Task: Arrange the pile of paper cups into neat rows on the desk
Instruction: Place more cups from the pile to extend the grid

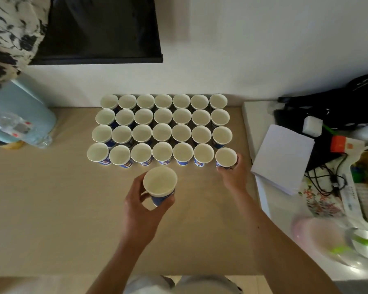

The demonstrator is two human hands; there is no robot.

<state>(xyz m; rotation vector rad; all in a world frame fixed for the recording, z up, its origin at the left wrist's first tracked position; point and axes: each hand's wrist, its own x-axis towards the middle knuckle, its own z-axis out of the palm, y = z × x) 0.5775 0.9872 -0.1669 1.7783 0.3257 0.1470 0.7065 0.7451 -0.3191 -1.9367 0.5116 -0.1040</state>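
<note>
Several blue paper cups with white insides stand upright in neat rows at the back of the beige desk, against the wall. My left hand grips a small stack of cups, lifted above the desk just in front of the rows. My right hand holds one cup by its side at the right end of the nearest row, next to the cup beside it. Whether this cup touches the desk is hidden by its rim.
A white paper stack lies on a white side unit to the right, with cables, a black bag and clutter. A pale blue appliance stands at the left. A black monitor hangs above.
</note>
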